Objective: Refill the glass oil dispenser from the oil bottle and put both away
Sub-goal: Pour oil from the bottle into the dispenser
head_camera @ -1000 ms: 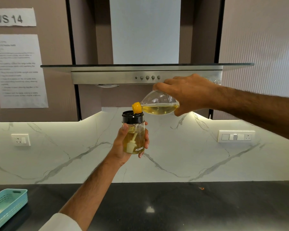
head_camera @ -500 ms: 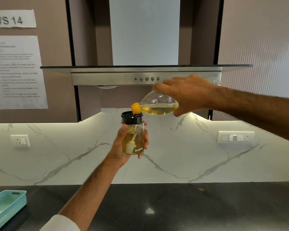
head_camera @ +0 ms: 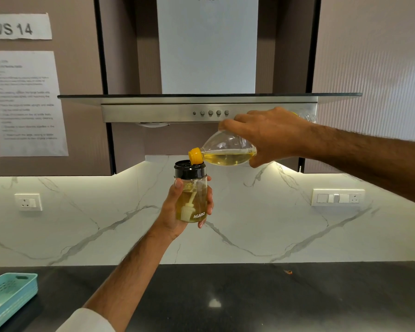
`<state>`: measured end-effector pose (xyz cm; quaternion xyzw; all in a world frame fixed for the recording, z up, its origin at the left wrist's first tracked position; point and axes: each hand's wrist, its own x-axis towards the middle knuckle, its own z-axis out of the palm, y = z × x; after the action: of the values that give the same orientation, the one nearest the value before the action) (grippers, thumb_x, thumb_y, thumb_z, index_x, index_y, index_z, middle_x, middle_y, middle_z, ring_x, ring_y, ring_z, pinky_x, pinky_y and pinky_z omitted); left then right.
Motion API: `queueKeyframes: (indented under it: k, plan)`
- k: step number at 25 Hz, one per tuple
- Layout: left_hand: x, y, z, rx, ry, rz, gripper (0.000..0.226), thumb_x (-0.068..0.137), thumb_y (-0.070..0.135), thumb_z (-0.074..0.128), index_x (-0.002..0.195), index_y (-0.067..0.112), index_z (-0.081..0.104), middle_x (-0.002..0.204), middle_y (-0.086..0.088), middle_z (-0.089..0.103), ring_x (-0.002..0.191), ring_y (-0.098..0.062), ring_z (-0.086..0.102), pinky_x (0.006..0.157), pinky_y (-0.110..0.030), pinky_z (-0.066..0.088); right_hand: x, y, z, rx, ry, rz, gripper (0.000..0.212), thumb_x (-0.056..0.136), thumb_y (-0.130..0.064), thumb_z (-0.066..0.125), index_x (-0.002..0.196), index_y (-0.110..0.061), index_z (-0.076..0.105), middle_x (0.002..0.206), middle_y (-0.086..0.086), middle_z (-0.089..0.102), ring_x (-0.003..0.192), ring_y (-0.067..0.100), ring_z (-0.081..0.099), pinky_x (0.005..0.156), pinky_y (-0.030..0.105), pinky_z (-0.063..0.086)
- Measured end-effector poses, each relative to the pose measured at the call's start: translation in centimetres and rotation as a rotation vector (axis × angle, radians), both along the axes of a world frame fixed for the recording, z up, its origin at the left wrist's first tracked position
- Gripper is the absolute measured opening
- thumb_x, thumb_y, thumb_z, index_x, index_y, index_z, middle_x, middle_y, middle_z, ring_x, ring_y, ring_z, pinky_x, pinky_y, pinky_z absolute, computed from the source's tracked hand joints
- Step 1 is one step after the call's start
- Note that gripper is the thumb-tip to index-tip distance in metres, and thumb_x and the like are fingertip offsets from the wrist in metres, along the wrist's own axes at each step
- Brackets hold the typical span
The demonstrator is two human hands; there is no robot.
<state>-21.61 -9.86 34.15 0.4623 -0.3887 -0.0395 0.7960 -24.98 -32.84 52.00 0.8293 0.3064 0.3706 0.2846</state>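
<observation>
Left hand (head_camera: 175, 212): grips upright glass dispenser (head_camera: 192, 197), frame centre.
Right hand (head_camera: 268, 135): grips tilted oil bottle (head_camera: 228, 152), yellow spout over dispenser's black top.

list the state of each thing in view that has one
clear plastic oil bottle: tipped sideways, yellow spout over the dispenser's top
glass oil dispenser with black collar: upright, mostly full
left hand: grips the dispenser
right hand: grips the bottle

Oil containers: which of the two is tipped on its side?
The plastic oil bottle with the yellow spout, held in the right hand, lies nearly horizontal. The black-collared glass dispenser in the left hand stands upright below its spout.
</observation>
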Motion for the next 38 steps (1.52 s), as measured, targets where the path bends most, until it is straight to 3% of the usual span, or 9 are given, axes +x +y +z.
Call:
queueKeyframes:
  k: [10,15,22,28,38]
  plan:
    - [-0.34,0.06,0.03,0.005,-0.005,0.002,0.069,0.068,0.071,0.078,0.114,0.020,0.072,0.088,-0.010,0.071,0.068,-0.024,0.070,0.047,-0.029,0.056,-0.24,0.02,0.04,0.000,0.002,0.000,0.107,0.070,-0.051,0.087,0.149,-0.032,0.019,0.135,0.002,0.056,0.112,0.021,0.059,0.069,0.028,0.051]
    - [-0.35,0.03,0.10,0.000,-0.006,0.005,0.069,0.070,0.071,0.077,0.115,0.019,0.072,0.089,-0.011,0.071,0.068,-0.024,0.070,0.047,-0.029,0.056,-0.22,0.00,0.10,0.003,0.010,0.018,0.107,0.069,-0.050,0.088,0.146,-0.033,0.017,0.135,0.003,0.056,0.112,0.022,0.059,0.072,0.033,0.058]
    - [-0.29,-0.19,0.04,0.003,-0.007,0.001,0.068,0.070,0.071,0.077,0.114,0.019,0.072,0.089,-0.010,0.071,0.068,-0.024,0.071,0.047,-0.029,0.056,0.01,-0.17,0.07,-0.001,0.002,0.001,0.106,0.070,-0.051,0.087,0.149,-0.031,0.020,0.135,0.002,0.056,0.112,0.022,0.059,0.068,0.027,0.048]
    - [-0.22,-0.31,0.05,0.004,-0.008,0.006,0.068,0.070,0.071,0.077,0.114,0.020,0.072,0.089,-0.010,0.072,0.068,-0.023,0.071,0.047,-0.029,0.056,0.12,-0.26,0.03,0.005,0.013,0.012,0.106,0.069,-0.051,0.088,0.148,-0.032,0.019,0.135,0.003,0.056,0.112,0.023,0.060,0.071,0.031,0.055]
    - [-0.21,-0.48,0.02,-0.005,-0.006,0.006,0.070,0.069,0.070,0.079,0.115,0.018,0.072,0.088,-0.011,0.070,0.067,-0.024,0.070,0.046,-0.029,0.056,0.07,-0.29,-0.01,0.002,0.001,-0.004,0.105,0.070,-0.051,0.087,0.150,-0.031,0.021,0.136,0.003,0.056,0.113,0.022,0.060,0.069,0.029,0.051]
